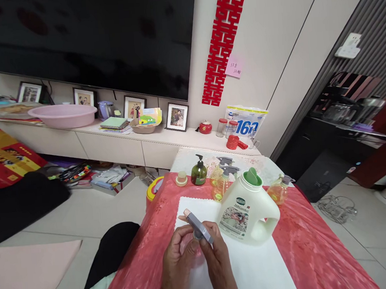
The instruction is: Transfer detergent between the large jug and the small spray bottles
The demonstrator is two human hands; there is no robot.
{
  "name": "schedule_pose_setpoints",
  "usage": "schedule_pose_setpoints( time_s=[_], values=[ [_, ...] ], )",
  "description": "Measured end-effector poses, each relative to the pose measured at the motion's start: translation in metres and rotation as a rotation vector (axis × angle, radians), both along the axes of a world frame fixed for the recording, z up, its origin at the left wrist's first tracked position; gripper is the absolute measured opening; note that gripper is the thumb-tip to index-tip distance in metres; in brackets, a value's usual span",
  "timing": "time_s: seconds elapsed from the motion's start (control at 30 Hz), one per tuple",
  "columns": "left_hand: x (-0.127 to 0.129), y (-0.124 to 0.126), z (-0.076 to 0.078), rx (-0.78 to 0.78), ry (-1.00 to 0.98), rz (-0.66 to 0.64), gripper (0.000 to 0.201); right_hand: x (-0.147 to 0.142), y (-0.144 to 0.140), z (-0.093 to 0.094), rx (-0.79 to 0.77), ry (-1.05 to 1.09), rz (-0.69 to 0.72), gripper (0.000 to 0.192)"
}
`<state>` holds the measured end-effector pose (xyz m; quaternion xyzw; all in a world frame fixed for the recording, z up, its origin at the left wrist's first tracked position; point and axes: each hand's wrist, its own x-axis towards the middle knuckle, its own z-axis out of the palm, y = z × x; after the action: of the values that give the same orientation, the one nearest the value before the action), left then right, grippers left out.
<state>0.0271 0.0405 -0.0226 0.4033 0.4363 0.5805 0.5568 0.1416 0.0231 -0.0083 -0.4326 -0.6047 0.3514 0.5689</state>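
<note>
Far to the left, on the long white shelf (112, 139), sits a pink basin (63, 115), with small picture frames (176, 117) along the wall behind it. Nearer, a table wears a red cloth (308, 251) with a white mat (256, 268) on top. At the back left of the cloth stands a small round cap (181, 179), and just beside it a dark green pump bottle (198, 171). Low in the middle, the left hand (175, 264) and the right hand (218, 260) meet over the white mat. Both hands curl their fingers around a small grey spray head (197, 226) with a pale tip, which points up and to the left. The left thumb and fingers pinch it from below, and the right thumb lies along its side. Just to the right of the hands stands a big white jug (248, 213) with a handle and a green cap, close but not touching them. Behind the jug are two small orange bottles (278, 191), one on each side of it
</note>
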Motion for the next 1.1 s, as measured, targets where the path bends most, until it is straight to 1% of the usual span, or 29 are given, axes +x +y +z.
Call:
schedule_pose_setpoints(
  time_s=[0.23, 0.37, 0.43, 0.5, 0.63, 0.7, 0.87, 1.0, 1.1],
  values=[
    [-0.002, 0.0, 0.003, 0.027, 0.066, 0.009, 0.042, -0.004, 0.001, -0.011, 0.098, -0.035, -0.137, 0.026],
    [-0.001, -0.001, 0.007, -0.014, 0.04, -0.012, 0.046, -0.008, 0.002, -0.018, 0.101, -0.062, -0.216, 0.027],
    [-0.001, -0.001, 0.007, -0.027, 0.03, -0.013, 0.046, -0.009, 0.002, -0.018, 0.105, -0.068, -0.247, 0.025],
    [-0.001, -0.001, 0.005, -0.019, 0.032, -0.029, 0.044, -0.009, 0.002, -0.014, 0.095, -0.075, -0.242, 0.025],
    [-0.002, 0.001, 0.001, 0.016, 0.046, -0.049, 0.042, -0.006, 0.001, -0.005, 0.027, -0.099, -0.126, 0.031],
    [-0.002, 0.001, 0.0, 0.02, 0.04, -0.046, 0.041, -0.005, 0.0, -0.005, -0.003, -0.089, -0.107, 0.03],
    [-0.002, 0.0, 0.002, -0.002, -0.004, -0.082, 0.038, -0.006, 0.002, -0.015, 0.033, -0.051, -0.211, 0.022],
    [-0.003, -0.001, -0.001, -0.023, -0.014, -0.08, 0.037, -0.009, 0.004, -0.018, 0.025, -0.035, -0.236, 0.022],
    [-0.004, 0.0, -0.005, -0.005, -0.009, -0.093, 0.037, -0.009, 0.003, -0.017, 0.017, -0.042, -0.252, 0.023]
  ],
)
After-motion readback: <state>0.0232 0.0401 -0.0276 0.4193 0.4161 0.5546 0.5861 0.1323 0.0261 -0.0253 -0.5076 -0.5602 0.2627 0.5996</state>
